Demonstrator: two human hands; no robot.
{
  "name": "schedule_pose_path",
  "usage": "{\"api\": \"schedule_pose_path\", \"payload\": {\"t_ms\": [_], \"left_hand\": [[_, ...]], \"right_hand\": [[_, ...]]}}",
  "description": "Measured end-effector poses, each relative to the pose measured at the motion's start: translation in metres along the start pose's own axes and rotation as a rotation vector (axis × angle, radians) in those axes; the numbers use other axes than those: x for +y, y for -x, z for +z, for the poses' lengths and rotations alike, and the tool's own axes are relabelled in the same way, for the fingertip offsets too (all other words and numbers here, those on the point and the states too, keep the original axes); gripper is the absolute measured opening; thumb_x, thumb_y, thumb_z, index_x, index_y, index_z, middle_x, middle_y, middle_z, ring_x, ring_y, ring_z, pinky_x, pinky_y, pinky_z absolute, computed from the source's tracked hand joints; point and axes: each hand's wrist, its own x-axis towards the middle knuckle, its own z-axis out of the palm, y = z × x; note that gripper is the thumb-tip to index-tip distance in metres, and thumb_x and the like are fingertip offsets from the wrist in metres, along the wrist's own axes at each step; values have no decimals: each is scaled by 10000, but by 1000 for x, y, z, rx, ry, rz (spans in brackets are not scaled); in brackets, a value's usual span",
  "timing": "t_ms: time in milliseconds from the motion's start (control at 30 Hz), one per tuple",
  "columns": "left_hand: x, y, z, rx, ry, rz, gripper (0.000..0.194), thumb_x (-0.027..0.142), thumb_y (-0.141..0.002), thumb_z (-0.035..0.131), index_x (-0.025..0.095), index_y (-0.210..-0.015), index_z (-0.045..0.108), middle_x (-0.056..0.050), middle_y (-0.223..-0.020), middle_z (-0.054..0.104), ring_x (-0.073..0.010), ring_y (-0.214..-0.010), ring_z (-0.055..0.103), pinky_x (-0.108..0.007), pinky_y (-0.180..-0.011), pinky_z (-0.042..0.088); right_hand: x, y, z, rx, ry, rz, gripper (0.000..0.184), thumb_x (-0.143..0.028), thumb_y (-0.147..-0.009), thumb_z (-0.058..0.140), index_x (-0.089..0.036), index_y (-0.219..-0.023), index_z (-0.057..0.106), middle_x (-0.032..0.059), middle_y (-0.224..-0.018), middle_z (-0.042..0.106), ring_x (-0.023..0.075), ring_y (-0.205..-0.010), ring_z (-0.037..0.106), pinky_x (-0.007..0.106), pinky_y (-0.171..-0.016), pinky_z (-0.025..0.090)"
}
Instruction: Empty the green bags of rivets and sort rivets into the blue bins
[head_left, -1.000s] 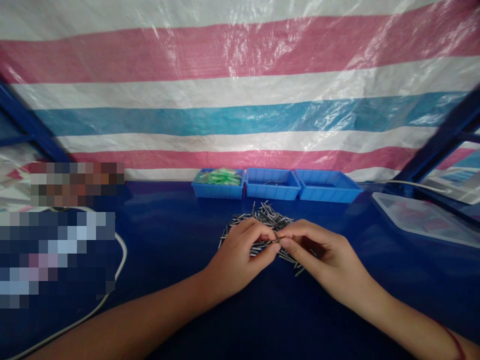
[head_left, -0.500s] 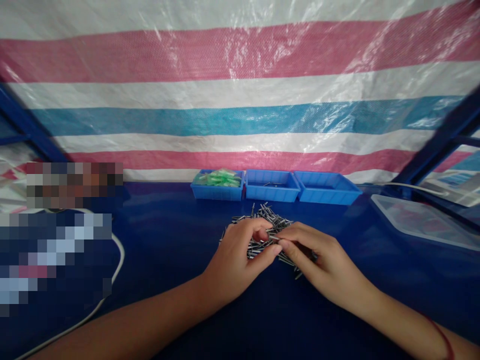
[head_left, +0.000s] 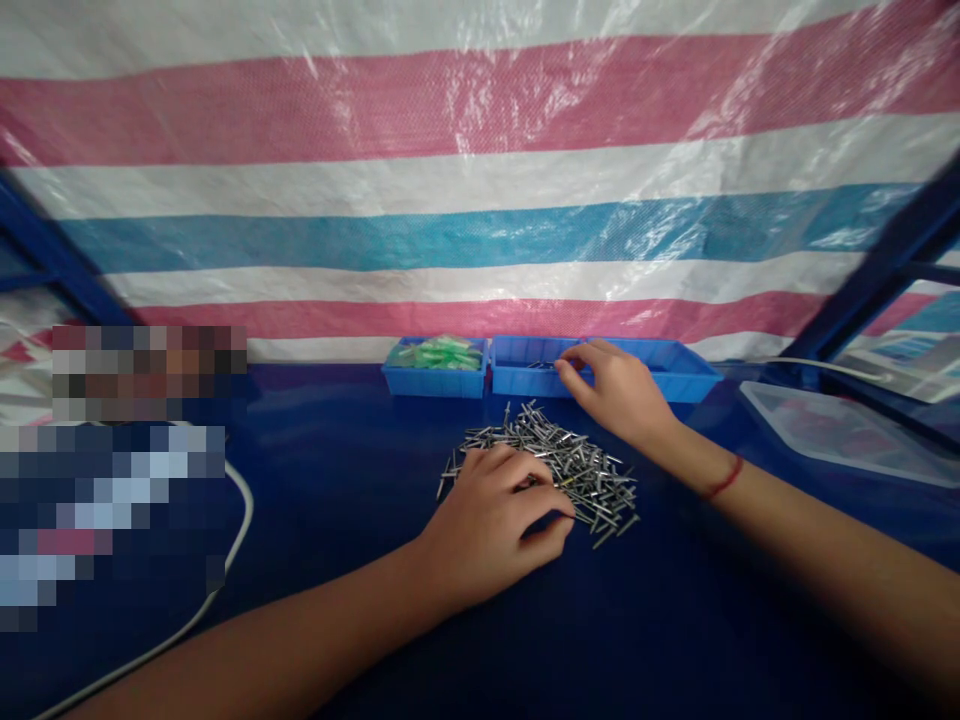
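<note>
A heap of thin metal blind rivets point(head_left: 592, 470) lies on the blue table top. My left hand point(head_left: 499, 520) rests over the heap's near left side, thumb and index fingertips together at its edge; anything between them is too small to make out. Farther off, my right hand point(head_left: 619, 388) reaches over the right end of the middle blue bin point(head_left: 517, 382). Its thumb and fingertips are closed together at the bin's opening, and what they pinch cannot be made out. A few rivets show inside that bin, near my fingertips.
Left of the middle bin stands a blue bin point(head_left: 435, 384) of green plastic pieces point(head_left: 442, 352). A third blue bin point(head_left: 694, 378) is partly behind my right hand. A translucent lid point(head_left: 840, 435) lies at right; a white cable point(head_left: 241, 500) runs along the left.
My right hand has left the heap, where it pinched a rivet beside my left hand, and moved forward to the middle bin. My left hand has lowered slightly, its thumb and index finger closing together.
</note>
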Motion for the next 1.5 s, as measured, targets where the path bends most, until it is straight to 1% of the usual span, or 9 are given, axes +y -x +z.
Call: {"api": "schedule_pose_path", "payload": {"t_ms": [67,167,400,600,867,1100,1267,1367,1500], "left_hand": [[1,1,1,-25,-40,39,135,280,-867,555,250,-912,679,-8,-944,646,-184,-903,527,-353,-791,340],[1,1,3,-59,-82,26,146,291,-877,549,247,-934,676,-7,-989,646,-199,-937,508,-363,-798,325],[3,-1,2,-111,-103,-13,209,295,-922,482,218,-829,653,10,-911,649,-184,-898,502,-353,-774,302],[3,-1,0,-140,-126,-42,177,306,-919,488,236,-915,651,4,-904,637,-187,-875,493,-356,-752,280],[3,-1,0,-182,-219,-56,210,260,-942,447,205,-869,636,-2,-873,628,-179,-842,493,-354,-731,261],[-1,-1,-1,-125,-195,-18,167,356,-904,527,249,-874,652,35,-865,647,-166,-840,507,-345,-730,253],[-2,0,1,-120,-305,12,183,286,-932,482,217,-848,629,17,-845,644,-178,-824,510,-355,-721,251],[-2,0,1,-93,-208,-58,177,240,-949,435,197,-878,591,6,-871,636,-178,-843,527,-346,-739,278],[-5,0,-1,10,10,-185,127,211,-948,426,195,-917,548,12,-879,628,-158,-863,555,-326,-776,315]], "right_hand": [[-6,13,-6,-21,-36,-9,230,-287,-861,472,-160,-892,661,78,-827,665,202,-723,615,330,-659,459],[-16,36,-20,-69,-155,-9,186,-265,-846,494,-182,-863,659,47,-798,673,161,-637,598,296,-608,459],[-24,71,-37,-160,-373,75,183,-302,-857,504,-211,-804,654,8,-723,663,135,-589,588,262,-542,457],[-29,73,-39,-249,-455,37,188,-287,-864,494,-210,-782,644,16,-753,661,145,-653,607,268,-575,466],[-32,77,-41,-288,-465,9,201,-257,-876,480,-204,-756,632,-1,-708,624,123,-628,580,251,-559,428],[-36,77,-42,-323,-459,-32,207,-213,-878,468,-194,-751,630,-3,-699,610,114,-637,574,247,-577,424],[-36,77,-42,-324,-461,-48,213,-208,-877,465,-193,-760,642,-3,-691,605,108,-620,571,247,-563,423],[-36,79,-41,-306,-488,-46,180,-179,-856,478,-197,-790,645,-3,-703,615,108,-619,574,240,-550,429],[-38,82,-37,-288,-580,-46,132,-166,-813,537,-209,-878,644,-10,-730,630,98,-590,555,226,-540,445]]}}
